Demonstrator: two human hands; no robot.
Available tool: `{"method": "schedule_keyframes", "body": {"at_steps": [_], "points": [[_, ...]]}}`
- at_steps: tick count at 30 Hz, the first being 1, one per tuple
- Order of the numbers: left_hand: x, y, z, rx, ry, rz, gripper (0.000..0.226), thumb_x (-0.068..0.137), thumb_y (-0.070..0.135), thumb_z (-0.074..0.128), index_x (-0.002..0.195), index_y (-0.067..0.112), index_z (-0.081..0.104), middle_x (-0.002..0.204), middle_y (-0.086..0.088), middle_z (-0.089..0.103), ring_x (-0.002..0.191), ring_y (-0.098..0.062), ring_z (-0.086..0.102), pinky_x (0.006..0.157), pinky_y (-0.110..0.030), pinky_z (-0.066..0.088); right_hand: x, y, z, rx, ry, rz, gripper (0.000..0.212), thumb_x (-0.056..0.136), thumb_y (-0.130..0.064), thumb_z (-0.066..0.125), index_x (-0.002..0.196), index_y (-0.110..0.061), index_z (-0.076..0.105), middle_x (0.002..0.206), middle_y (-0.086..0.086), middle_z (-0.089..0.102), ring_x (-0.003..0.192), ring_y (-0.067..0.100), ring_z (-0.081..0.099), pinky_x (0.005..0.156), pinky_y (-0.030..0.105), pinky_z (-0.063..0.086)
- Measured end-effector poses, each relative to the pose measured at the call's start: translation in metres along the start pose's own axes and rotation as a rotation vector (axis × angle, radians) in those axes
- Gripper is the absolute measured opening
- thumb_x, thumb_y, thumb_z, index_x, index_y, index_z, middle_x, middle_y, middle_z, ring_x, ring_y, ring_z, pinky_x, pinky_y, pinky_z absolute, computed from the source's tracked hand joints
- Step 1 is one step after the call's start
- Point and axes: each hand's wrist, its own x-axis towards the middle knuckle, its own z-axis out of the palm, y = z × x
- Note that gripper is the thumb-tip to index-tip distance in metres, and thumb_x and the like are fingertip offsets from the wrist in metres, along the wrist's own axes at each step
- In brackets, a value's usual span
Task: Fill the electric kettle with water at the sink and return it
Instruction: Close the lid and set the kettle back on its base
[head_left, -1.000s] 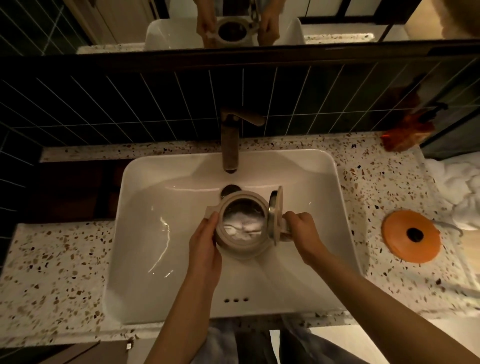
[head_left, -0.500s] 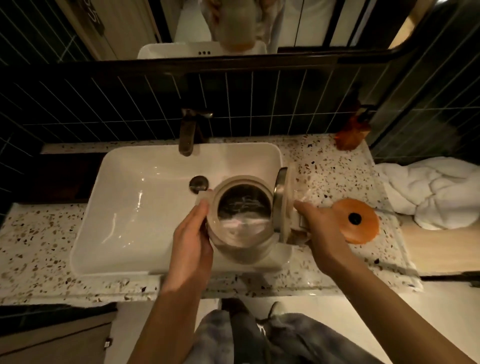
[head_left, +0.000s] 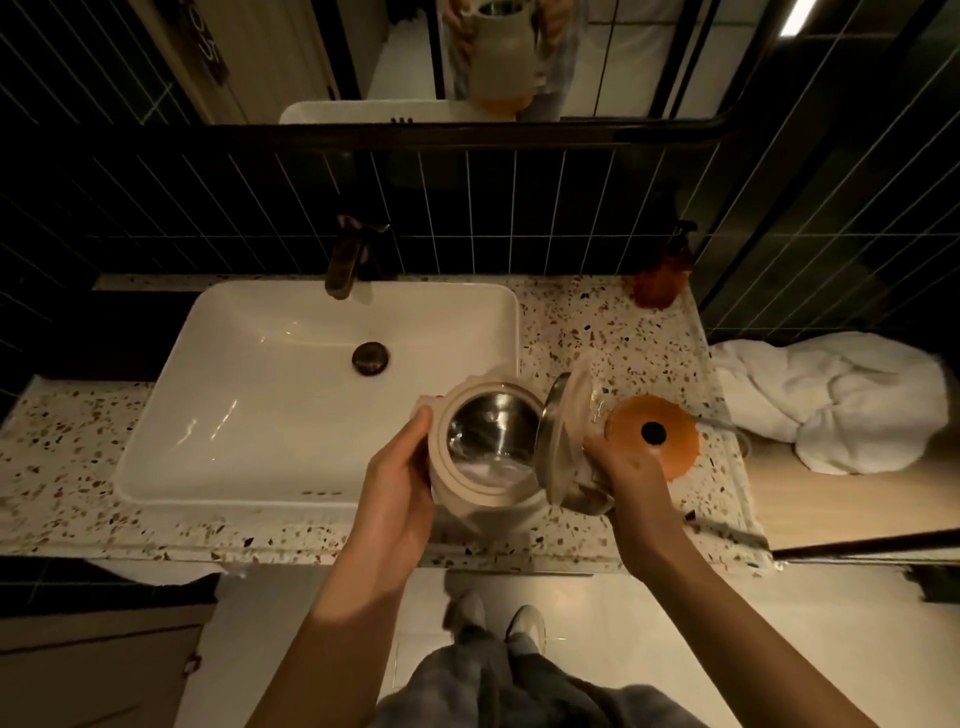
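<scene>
A beige electric kettle (head_left: 467, 493) with its lid hinged open to the right hangs above the sink's front right corner. Water shows inside its steel interior. My left hand (head_left: 400, 483) presses flat against the kettle's left side. My right hand (head_left: 623, 473) grips the handle on the kettle's right side. The orange round kettle base (head_left: 670, 436) lies on the counter just right of the kettle, partly behind my right hand. The white rectangular sink (head_left: 270, 389) sits to the left, with a dark tap (head_left: 345, 265) at its back edge; no water is running.
The speckled terrazzo counter (head_left: 623, 332) surrounds the sink. An amber pump bottle (head_left: 662, 280) stands at the back right by the tiled wall. A crumpled white towel (head_left: 841, 400) lies at the right. A mirror (head_left: 498, 57) above reflects the kettle.
Both hands have carried the kettle from under the tap, out of the basin, rightward toward the orange base. The camera view has shifted right and back.
</scene>
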Motion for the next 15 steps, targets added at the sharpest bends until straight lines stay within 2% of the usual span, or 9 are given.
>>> {"method": "schedule_keyframes", "body": {"at_steps": [1,3,4,6,10,13,15], "points": [[-0.001,0.000,0.002,0.001,-0.016,0.004,0.035,0.099,0.033,0.046,0.100,0.016,0.077,0.097,-0.003,0.075,0.088,-0.013,0.070,0.084,-0.032,0.044,0.002,0.003,-0.001,0.004,0.017,0.000,0.043,0.077,-0.041,0.063,0.079,0.002,0.059,0.076,0.017,0.048,0.061,0.027,0.051,0.052,0.022,0.053],[0.002,-0.002,0.002,0.009,-0.014,-0.003,0.035,0.099,0.033,0.046,0.095,0.018,0.078,0.090,0.000,0.075,0.081,-0.010,0.070,0.081,-0.031,0.044,0.006,0.008,-0.002,0.021,0.024,-0.001,0.058,0.084,-0.036,0.063,0.075,0.021,0.056,0.077,0.020,0.050,0.065,0.030,0.049,0.053,0.023,0.054],[0.003,-0.002,0.002,0.020,-0.010,-0.003,0.036,0.099,0.032,0.046,0.093,0.018,0.078,0.088,0.000,0.075,0.081,-0.010,0.069,0.081,-0.031,0.044,0.007,0.010,-0.001,0.030,0.018,-0.007,0.060,0.090,-0.029,0.061,0.076,0.028,0.052,0.076,0.020,0.049,0.062,0.029,0.049,0.052,0.021,0.054],[0.005,0.000,0.002,0.042,-0.006,-0.011,0.035,0.099,0.032,0.046,0.092,0.018,0.078,0.087,0.000,0.074,0.082,-0.010,0.068,0.082,-0.030,0.044,0.008,0.014,0.000,0.040,0.018,-0.008,0.055,0.096,-0.020,0.055,0.076,0.032,0.049,0.074,0.021,0.046,0.057,0.025,0.044,0.050,0.017,0.052],[0.009,0.001,0.002,0.129,0.029,0.002,0.032,0.097,0.032,0.050,0.105,0.015,0.075,0.102,-0.003,0.075,0.100,-0.014,0.068,0.090,-0.031,0.044,0.009,0.020,0.001,0.053,0.063,0.018,0.054,0.092,-0.024,0.058,0.082,0.029,0.051,0.077,0.019,0.047,0.072,0.030,0.045,0.052,0.018,0.054],[0.011,0.003,0.003,0.250,0.073,0.026,0.028,0.095,0.032,0.054,0.106,0.017,0.075,0.105,-0.006,0.075,0.104,-0.019,0.067,0.101,-0.039,0.045,0.006,0.015,0.004,0.008,0.120,0.037,0.035,0.095,-0.014,0.053,0.075,0.014,0.059,0.064,0.015,0.038,0.067,0.029,0.044,0.050,0.016,0.054],[0.009,0.007,0.010,0.346,0.138,0.090,0.028,0.095,0.029,0.056,0.117,0.020,0.070,0.115,-0.003,0.071,0.102,-0.013,0.063,0.099,-0.030,0.047,0.006,0.012,0.007,-0.021,0.137,0.033,0.029,0.095,-0.012,0.052,0.075,0.007,0.060,0.056,0.009,0.034,0.062,0.027,0.043,0.050,0.017,0.054]]}}
